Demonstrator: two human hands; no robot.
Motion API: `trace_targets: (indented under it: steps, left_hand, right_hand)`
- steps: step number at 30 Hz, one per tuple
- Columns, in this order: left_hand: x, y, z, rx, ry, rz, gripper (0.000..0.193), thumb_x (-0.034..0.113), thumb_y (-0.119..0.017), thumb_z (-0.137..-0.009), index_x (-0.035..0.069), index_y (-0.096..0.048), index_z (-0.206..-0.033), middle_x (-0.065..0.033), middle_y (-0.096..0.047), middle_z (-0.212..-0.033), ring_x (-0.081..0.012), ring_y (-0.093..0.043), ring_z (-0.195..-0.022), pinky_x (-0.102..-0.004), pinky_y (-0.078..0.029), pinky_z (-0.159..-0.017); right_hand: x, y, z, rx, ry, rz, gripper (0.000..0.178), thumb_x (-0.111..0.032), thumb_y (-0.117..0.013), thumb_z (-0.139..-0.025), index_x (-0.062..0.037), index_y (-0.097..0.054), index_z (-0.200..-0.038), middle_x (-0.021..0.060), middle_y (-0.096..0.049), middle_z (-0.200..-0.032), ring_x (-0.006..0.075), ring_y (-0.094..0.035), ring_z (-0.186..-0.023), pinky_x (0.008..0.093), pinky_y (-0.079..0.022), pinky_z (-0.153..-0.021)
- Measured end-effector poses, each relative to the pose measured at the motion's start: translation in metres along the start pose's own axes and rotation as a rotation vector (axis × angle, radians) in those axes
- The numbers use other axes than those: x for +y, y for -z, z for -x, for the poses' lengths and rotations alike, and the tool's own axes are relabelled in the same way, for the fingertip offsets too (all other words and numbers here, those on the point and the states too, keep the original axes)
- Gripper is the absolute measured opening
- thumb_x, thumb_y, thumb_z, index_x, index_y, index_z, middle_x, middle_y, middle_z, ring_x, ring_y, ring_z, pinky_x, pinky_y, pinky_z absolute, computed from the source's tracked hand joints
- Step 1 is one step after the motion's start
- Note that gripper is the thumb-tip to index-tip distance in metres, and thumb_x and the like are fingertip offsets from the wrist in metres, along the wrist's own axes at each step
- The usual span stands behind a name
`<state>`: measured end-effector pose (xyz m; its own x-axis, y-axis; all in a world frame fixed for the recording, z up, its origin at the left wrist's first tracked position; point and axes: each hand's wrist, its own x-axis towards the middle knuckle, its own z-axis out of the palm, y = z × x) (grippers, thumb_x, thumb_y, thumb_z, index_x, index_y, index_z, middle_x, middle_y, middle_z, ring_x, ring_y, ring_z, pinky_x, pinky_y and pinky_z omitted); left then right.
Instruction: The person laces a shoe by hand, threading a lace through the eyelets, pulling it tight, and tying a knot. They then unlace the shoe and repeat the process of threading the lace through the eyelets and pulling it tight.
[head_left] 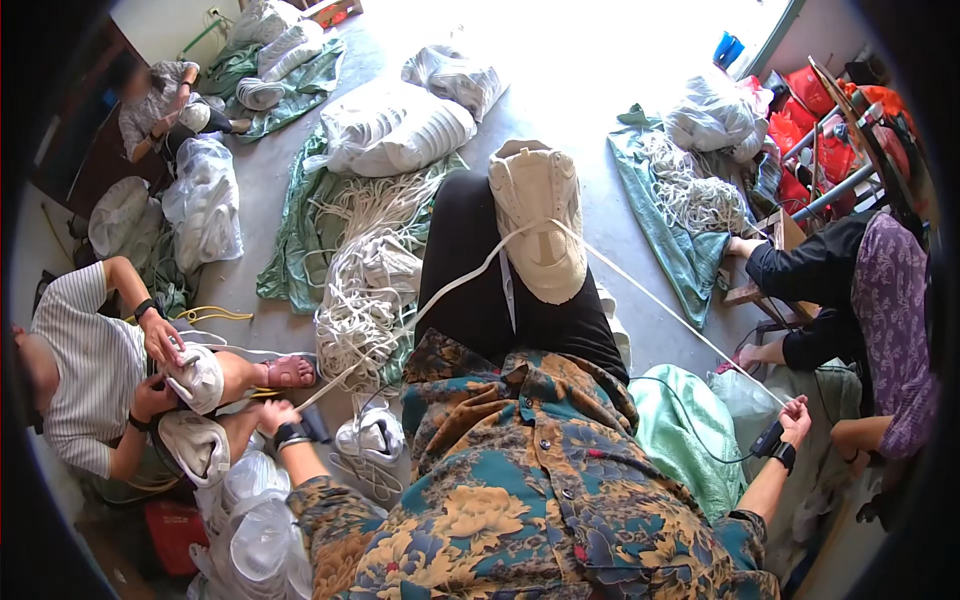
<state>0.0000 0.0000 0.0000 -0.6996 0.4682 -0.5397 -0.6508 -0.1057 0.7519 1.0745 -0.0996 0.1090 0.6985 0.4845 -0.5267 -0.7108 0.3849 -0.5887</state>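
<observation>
One cream-white shoe (pixel 543 262) stands out at the upper middle of the frame, with its rounded toe pointing to the lower edge and its opening to the upper edge. A long, flat white lace (pixel 668 307) crosses the front of this shoe above the toe; its right part runs straight and tight toward the lower right, while its left part goes with a soft bend to the lower left.

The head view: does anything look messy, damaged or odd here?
The floor pile of white laces looks untidy: a loose tangle, partly over a green sheet, with strands crossing every way. Nothing clearly odd or damaged stands out on the beige shoe on the lap.
</observation>
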Motion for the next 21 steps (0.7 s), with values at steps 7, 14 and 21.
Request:
trace_targets:
  steps: [7,14,21]
  left_hand:
    - [-0.069,-0.289,0.183,-0.65,-0.29,-0.545,0.014,0.01,-0.053,-0.086,0.001,-0.061,-0.092,-0.0051,-0.061,-0.068,-0.0111,-0.056,-0.059,-0.0216,-0.044,-0.053]
    - [-0.153,-0.358,0.24,-1.1,-0.452,-1.041,0.016,0.011,-0.051,-0.088,0.0,-0.062,-0.087,-0.0039,-0.058,-0.061,-0.0086,-0.052,-0.048,-0.0214,-0.04,-0.043]
    - [-0.159,-0.359,0.26,-1.135,0.003,-0.737,0.024,0.014,-0.05,-0.09,0.002,-0.053,-0.069,-0.0012,-0.049,-0.052,-0.0072,-0.04,-0.035,-0.0218,-0.032,-0.035]
  right_hand:
    - [-0.05,0.063,-0.016,0.131,0.017,0.082,0.022,-0.008,-0.042,-0.09,-0.0023,-0.061,-0.098,0.0009,-0.052,-0.067,0.0127,-0.047,-0.058,0.0259,-0.037,-0.057]
    - [0.022,0.081,-0.004,0.317,0.049,0.135,0.018,-0.011,-0.043,-0.091,-0.0047,-0.059,-0.088,-0.0006,-0.039,-0.057,0.0102,-0.029,-0.044,0.0226,-0.024,-0.042]
    - [0.053,0.051,-0.015,0.03,-0.296,0.545,0.026,-0.008,-0.045,-0.089,-0.0046,-0.058,-0.111,0.0015,-0.063,-0.093,0.0072,-0.053,-0.06,0.019,-0.036,-0.048]
